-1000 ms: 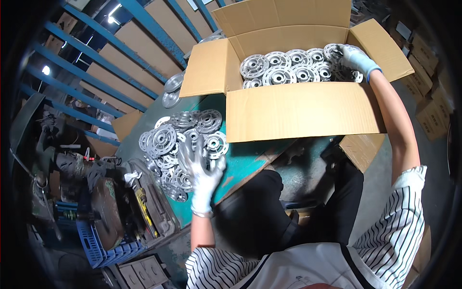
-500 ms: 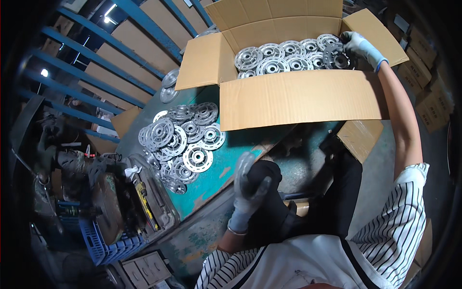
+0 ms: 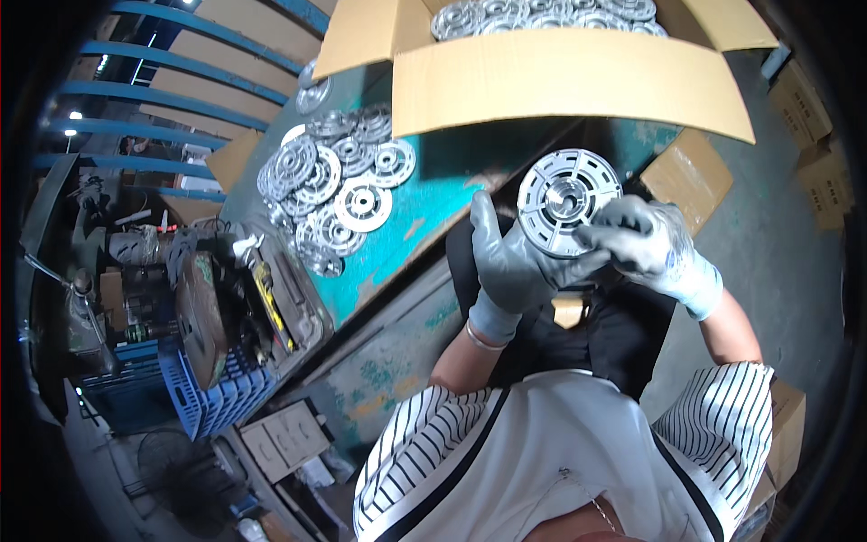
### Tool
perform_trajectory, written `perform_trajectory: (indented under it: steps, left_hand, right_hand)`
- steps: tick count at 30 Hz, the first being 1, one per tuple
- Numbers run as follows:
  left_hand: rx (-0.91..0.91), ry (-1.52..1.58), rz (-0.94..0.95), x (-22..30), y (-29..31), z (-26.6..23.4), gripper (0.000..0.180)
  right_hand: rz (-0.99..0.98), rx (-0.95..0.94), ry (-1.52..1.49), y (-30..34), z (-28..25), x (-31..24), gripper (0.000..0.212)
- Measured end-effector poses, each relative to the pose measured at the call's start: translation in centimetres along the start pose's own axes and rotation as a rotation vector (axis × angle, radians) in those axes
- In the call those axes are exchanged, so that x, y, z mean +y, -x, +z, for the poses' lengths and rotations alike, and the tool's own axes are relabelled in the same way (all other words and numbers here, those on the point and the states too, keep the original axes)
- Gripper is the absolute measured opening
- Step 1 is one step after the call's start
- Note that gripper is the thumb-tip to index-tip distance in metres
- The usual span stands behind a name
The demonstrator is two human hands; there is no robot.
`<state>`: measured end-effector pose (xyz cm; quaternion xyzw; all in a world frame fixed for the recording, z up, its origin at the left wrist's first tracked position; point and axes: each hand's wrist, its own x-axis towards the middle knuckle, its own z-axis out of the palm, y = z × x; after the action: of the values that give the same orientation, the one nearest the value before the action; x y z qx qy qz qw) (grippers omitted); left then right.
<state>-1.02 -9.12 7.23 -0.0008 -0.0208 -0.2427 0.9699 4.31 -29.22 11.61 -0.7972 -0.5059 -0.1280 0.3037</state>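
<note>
A round slotted metal flange disc (image 3: 547,212) with a raised central hub is held up in front of my lap. My right hand (image 3: 646,239), in a grey-and-white work glove, pinches its lower right edge. Beneath the disc's lower left side is my left hand (image 3: 519,257), gloved too, its palm up and thumb stretched out away from the disc. Whether the left fingers touch the underside is hidden. More such discs lie in a loose pile (image 3: 363,204) on the green worktable (image 3: 420,212), left of my hands.
An open cardboard carton (image 3: 569,86) holding rows of discs stands beyond my hands, its near flap folded outward. To the left are a toolbox-like tray (image 3: 293,298), a blue plastic crate (image 3: 194,397) and blue railings (image 3: 181,90). A smaller box (image 3: 691,181) sits right of my knees.
My right hand has come back from the carton to above my lap with a disc. My left hand has moved up and right beside it. The view has tilted down.
</note>
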Motion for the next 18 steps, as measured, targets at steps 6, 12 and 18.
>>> perform_trajectory:
  steps: [6, 12, 18]
  left_hand:
    - [0.143, -0.073, 0.16, 0.2, 3.2, -2.1, 0.098]
    - [0.29, -0.254, 0.309, 0.4, 3.5, -1.1, 0.094]
    - [0.241, -0.147, 0.348, 0.5, 4.8, -1.7, 0.096]
  right_hand:
    - [0.919, 0.524, -0.664, 5.0, 0.3, -2.2, 0.025]
    - [0.555, 1.0, -0.26, 10.2, -5.3, -3.3, 0.025]
    - [-0.776, 0.399, -1.973, 10.0, -9.3, -4.3, 0.021]
